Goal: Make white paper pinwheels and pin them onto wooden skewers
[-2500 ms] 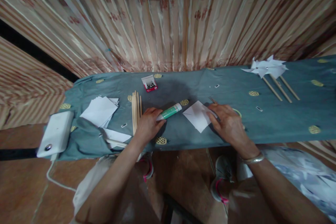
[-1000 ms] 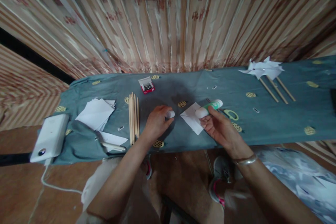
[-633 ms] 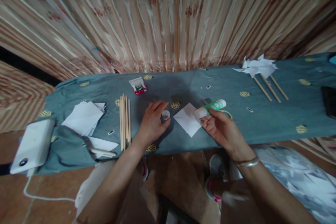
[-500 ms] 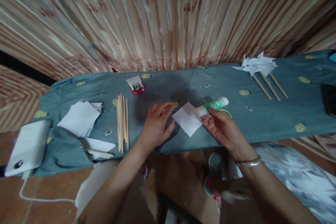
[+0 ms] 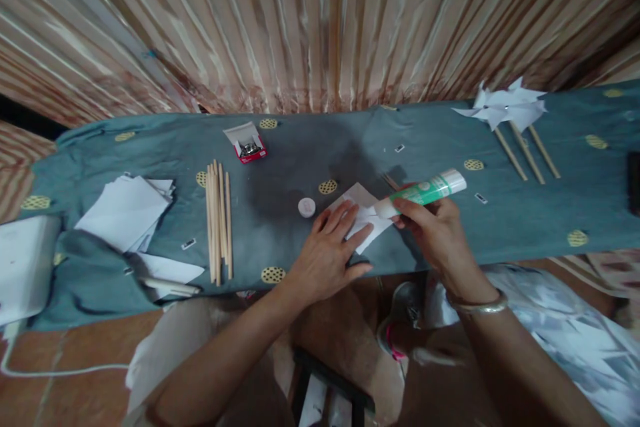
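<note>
My right hand (image 5: 434,230) grips a green and white glue stick (image 5: 425,191), its open tip pressed against a white paper square (image 5: 364,210) on the blue-grey cloth. My left hand (image 5: 327,257) lies flat with fingers spread on the near-left part of that paper. The glue stick's white cap (image 5: 307,207) sits on the cloth just left of my left fingers.
A bundle of wooden sticks (image 5: 219,220) lies to the left, beside a stack of white paper (image 5: 125,210). A small red box of pins (image 5: 246,143) sits at the back. Finished paper pinwheels on sticks (image 5: 507,110) lie far right. A white device (image 5: 23,267) is at the left edge.
My left hand set the cap down on the cloth and moved right onto the paper. My right hand brought the glue stick's tip down to the paper.
</note>
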A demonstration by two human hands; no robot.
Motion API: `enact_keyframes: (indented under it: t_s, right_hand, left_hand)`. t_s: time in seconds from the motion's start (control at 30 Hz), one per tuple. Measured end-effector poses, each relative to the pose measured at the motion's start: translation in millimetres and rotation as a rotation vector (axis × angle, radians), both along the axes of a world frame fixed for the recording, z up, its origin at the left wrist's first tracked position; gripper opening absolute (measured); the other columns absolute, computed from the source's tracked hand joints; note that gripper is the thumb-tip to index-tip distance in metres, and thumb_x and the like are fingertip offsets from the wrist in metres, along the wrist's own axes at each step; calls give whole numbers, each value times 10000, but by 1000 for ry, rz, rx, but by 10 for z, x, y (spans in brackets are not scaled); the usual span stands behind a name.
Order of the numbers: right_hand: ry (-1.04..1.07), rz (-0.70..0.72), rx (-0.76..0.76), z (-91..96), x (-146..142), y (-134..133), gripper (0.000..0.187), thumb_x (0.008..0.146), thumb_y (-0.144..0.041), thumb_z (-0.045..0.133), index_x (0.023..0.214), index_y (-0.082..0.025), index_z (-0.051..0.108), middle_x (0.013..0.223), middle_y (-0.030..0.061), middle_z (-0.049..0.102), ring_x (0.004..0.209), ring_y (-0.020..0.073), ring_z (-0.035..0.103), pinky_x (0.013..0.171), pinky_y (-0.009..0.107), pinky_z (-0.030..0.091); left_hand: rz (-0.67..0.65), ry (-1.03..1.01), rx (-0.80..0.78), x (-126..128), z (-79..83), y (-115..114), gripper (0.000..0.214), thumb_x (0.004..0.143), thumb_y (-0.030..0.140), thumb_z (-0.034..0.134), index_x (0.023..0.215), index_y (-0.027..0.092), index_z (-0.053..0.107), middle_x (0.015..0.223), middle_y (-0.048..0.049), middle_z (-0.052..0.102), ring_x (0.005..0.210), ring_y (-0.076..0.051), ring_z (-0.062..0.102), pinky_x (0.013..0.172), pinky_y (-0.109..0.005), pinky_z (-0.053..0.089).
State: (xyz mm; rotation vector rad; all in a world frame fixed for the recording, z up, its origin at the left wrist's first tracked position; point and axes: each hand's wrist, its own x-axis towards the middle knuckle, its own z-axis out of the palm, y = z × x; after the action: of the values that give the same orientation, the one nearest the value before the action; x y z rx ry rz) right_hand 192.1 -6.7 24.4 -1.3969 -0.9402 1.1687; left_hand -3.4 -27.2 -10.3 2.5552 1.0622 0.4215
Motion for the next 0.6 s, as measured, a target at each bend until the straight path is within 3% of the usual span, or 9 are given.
enact_keyframes:
  t_s: [0.17, 0.27, 0.37, 0.5, 0.6]
  right_hand:
    - [192, 57, -123, 106, -37, 34, 313, 536, -318, 889, 760, -213, 698, 677, -30, 688, 576, 95, 593, 577, 222, 495]
    - [158, 103, -121, 117, -23, 76, 343, 508, -336, 901, 768, -229, 705, 694, -30, 691, 610, 123, 611, 619, 256, 509]
    - [-68, 137, -25, 66, -6, 86, 296, 604, -424, 851, 758, -226, 695, 684, -20, 688, 605, 142, 607, 604, 277, 496]
    - [-575, 192, 58, 11, -3, 24, 303, 733, -498, 752, 750, -206, 674, 720, 34, 719, 667, 195, 649, 609, 301, 483]
    - [-807, 291, 89, 12, -16, -29, 317, 804, -501, 686, 838, -186, 694, 754, 75, 735, 720, 232, 672, 614, 311, 478]
  left_hand:
    - [5, 8, -2, 9, -14, 1, 635, 871, 576, 568, 1370, 191, 491, 1515, -227, 383, 1449, -365, 294, 1113, -585, 314]
    - [9, -3, -3, 8, -17, -2, 638, 860, 564, 595, 1366, 189, 497, 1520, -232, 371, 1446, -378, 296, 1119, -589, 307]
    - [19, -17, -8, 11, -29, -7, 633, 848, 561, 616, 1359, 204, 503, 1539, -214, 352, 1450, -382, 287, 1115, -598, 312]
    - [19, -20, -18, 14, -39, -8, 634, 846, 550, 626, 1364, 206, 501, 1541, -210, 351, 1449, -379, 290, 1116, -598, 312]
    - [21, -19, -14, 16, -45, -11, 663, 836, 558, 636, 1378, 205, 489, 1541, -208, 352, 1451, -380, 286, 1121, -591, 311]
